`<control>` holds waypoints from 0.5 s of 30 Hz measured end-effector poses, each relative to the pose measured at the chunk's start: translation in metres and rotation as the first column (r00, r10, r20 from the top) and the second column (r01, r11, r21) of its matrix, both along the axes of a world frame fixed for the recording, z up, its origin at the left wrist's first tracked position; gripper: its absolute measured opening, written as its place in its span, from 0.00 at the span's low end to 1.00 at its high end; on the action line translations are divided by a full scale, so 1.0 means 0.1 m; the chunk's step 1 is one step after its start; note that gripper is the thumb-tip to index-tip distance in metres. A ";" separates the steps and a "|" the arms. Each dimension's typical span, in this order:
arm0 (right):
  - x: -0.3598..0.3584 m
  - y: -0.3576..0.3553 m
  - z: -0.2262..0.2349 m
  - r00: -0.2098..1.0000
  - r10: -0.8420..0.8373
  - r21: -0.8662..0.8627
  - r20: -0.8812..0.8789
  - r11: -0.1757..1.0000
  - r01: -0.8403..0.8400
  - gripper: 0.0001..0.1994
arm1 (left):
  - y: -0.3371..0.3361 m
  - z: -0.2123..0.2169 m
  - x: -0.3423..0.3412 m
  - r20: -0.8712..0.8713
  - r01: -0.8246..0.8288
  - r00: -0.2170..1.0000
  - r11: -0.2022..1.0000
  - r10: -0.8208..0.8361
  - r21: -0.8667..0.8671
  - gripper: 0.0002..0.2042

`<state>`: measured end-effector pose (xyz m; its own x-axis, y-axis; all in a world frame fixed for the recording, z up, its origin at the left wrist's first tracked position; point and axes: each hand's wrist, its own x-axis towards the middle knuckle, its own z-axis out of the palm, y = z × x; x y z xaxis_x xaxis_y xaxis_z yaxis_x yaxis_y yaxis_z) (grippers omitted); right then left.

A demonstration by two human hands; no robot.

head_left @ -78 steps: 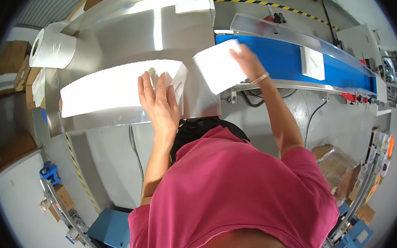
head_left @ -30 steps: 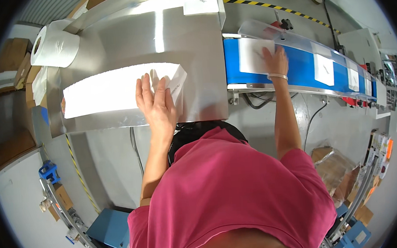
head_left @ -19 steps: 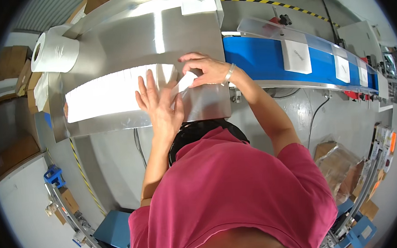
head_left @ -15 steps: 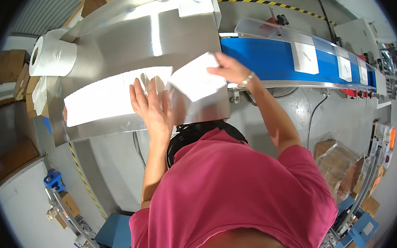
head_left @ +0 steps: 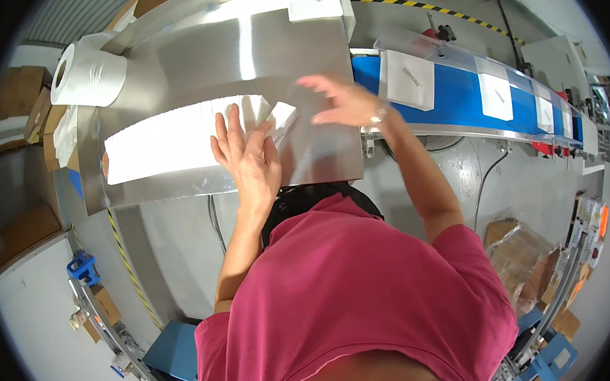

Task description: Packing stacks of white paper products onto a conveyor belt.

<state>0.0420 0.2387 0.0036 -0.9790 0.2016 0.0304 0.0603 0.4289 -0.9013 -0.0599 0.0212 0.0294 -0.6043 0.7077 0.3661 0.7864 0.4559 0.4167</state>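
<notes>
A long row of white paper packets stands packed on edge across the steel table. My left hand rests on its right end, fingers stretched and spread. Beside that thumb, a few white packets lean away from the row's end. My right hand, slightly blurred, is over the table's right side with fingers apart and nothing in them. To its right, a white packet with dark print lies flat on the blue conveyor belt. Another white packet and several more lie farther along the belt.
The steel table has a raised rim; a white roll stands at its left, and a printed white sheet lies at its far right corner. A clear plastic guard runs along the conveyor's far side. Cardboard boxes stand at far left.
The packet that was in my right hand now appears on the near end of the belt. My right hand is back over the table, empty. Earlier packets have moved right along the belt.
</notes>
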 end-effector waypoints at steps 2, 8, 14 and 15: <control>-0.26 -0.16 -0.02 0.987 0.152 -0.022 0.056 0.988 -0.151 0.26 | 0.00 0.04 0.02 0.005 0.038 0.999 0.999 -0.038 -0.023 0.15; -0.10 -0.19 -0.39 0.992 -0.018 -0.341 0.122 0.938 0.059 0.21 | -0.13 -0.03 -0.13 -0.032 -0.084 0.996 0.996 0.084 -0.012 0.21; 0.32 0.03 -0.57 0.843 -0.521 -0.226 0.132 0.813 0.537 0.16 | -0.13 -0.02 -0.14 -0.014 -0.069 0.998 0.998 0.069 -0.011 0.17; 0.37 0.07 -0.55 0.827 -0.546 -0.187 0.136 0.805 0.562 0.17 | -0.13 -0.03 -0.14 -0.013 -0.061 0.998 0.998 0.061 -0.010 0.17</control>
